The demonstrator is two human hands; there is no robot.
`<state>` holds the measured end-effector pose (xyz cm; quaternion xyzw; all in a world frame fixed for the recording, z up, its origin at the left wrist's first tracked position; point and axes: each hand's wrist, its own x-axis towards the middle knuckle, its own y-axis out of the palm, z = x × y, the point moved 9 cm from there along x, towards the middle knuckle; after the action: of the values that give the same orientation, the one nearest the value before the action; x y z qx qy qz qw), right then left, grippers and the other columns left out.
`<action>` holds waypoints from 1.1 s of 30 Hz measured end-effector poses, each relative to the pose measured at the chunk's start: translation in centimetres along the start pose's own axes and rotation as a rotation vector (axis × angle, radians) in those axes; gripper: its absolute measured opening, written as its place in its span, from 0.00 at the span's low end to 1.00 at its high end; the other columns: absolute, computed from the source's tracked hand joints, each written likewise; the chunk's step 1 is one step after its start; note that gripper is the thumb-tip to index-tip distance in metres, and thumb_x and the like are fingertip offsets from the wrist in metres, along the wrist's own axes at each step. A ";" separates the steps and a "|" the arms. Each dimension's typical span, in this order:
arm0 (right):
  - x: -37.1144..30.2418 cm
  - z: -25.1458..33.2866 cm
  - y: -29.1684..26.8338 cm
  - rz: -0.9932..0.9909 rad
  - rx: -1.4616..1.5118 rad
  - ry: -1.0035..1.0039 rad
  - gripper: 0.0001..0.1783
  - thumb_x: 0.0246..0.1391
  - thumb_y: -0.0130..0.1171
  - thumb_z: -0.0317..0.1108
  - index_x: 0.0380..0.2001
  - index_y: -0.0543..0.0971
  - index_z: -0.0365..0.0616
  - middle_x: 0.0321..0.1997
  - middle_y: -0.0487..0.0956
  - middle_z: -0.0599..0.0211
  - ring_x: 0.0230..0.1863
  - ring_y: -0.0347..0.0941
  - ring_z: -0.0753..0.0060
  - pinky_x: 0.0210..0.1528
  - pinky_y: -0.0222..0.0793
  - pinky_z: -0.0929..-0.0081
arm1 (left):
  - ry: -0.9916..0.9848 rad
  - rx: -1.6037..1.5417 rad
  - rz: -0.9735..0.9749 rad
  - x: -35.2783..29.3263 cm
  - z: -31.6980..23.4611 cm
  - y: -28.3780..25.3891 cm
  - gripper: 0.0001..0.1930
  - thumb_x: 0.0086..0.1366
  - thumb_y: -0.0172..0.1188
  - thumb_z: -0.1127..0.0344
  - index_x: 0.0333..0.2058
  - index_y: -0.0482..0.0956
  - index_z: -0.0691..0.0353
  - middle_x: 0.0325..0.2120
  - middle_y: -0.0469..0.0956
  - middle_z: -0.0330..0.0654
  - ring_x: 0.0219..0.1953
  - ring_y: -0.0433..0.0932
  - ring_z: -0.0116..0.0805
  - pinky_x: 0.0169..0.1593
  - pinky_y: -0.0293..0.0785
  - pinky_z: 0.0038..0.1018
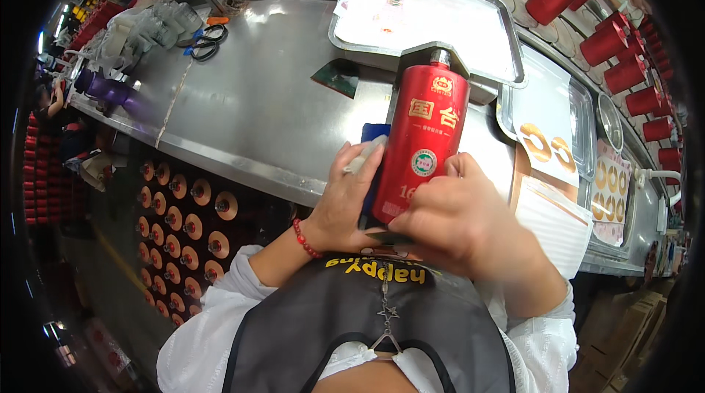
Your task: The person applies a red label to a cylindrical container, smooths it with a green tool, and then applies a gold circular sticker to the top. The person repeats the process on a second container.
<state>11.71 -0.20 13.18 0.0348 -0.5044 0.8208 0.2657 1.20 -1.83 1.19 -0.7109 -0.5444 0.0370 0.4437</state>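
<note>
The grip of the left hand [330,198] lies along the left flank of a tall red bottle with gold lettering [435,125], fingers bent around a small white wad or finger cover [361,159]; whether it clamps the bottle or merely steadies it, one cannot tell. The right hand [466,220], blurred, curls at the lower right side, anything it pinches hidden. The bottle is at the near edge of a grey metal surface [250,62], before the dark apron [294,327], its long axis running away from the wearer, neck pointing outward and slightly right, base nearest the body. Its printed face is turned up, presumably for easy viewing, the hands flanking it perhaps to prevent rolling. Beyond sits a metal-rimmed tray of white sheets [516,62]; to the right, sheets of gold ring-shaped labels [564,152], apparently within reach; far left, black-handled scissors [208,42].
</note>
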 end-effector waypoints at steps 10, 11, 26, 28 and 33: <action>-6.9 -11.0 -2.0 -0.759 0.093 0.696 0.12 0.61 0.64 0.38 0.37 0.79 0.39 0.29 0.78 0.71 0.29 0.72 0.85 0.33 0.69 0.84 | 0.033 0.070 -0.023 1.2 0.4 0.8 0.56 0.58 0.65 0.39 0.70 0.47 0.73 0.66 0.61 0.58 0.68 0.60 0.57 0.70 0.44 0.52; -8.9 -12.6 -2.5 -0.855 0.188 0.862 0.16 0.60 0.64 0.40 0.36 0.78 0.35 0.28 0.80 0.64 0.29 0.75 0.78 0.32 0.72 0.78 | 0.029 0.071 -0.037 1.2 0.7 0.9 0.56 0.57 0.66 0.39 0.70 0.47 0.73 0.66 0.61 0.58 0.68 0.61 0.57 0.70 0.45 0.51; -7.6 -0.5 0.8 -0.687 -0.475 0.394 0.17 0.42 0.71 0.28 0.39 0.80 0.46 0.30 0.74 0.70 0.31 0.70 0.66 0.42 0.60 0.64 | 0.047 0.014 -0.159 0.8 1.2 0.8 0.58 0.54 0.66 0.34 0.71 0.50 0.68 0.59 0.72 0.52 0.65 0.62 0.55 0.70 0.43 0.57; -5.8 2.3 2.0 -0.536 -0.455 0.233 0.21 0.33 0.71 0.28 0.37 0.82 0.51 0.32 0.72 0.75 0.30 0.69 0.70 0.42 0.56 0.63 | 0.050 0.002 -0.145 1.0 1.3 0.7 0.58 0.53 0.67 0.35 0.71 0.52 0.68 0.52 0.76 0.50 0.65 0.63 0.55 0.70 0.42 0.57; -8.1 0.9 0.9 -0.638 -0.331 0.353 0.21 0.34 0.71 0.26 0.38 0.83 0.48 0.35 0.77 0.69 0.34 0.71 0.65 0.42 0.61 0.62 | 0.078 0.105 -0.182 1.4 -0.7 -1.0 0.56 0.50 0.70 0.37 0.69 0.58 0.66 0.37 0.80 0.48 0.64 0.64 0.53 0.69 0.40 0.58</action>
<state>17.99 -4.55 10.28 0.0049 -0.5402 0.5980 0.5921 1.39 -1.11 2.82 -0.6352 -0.5864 -0.0029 0.5026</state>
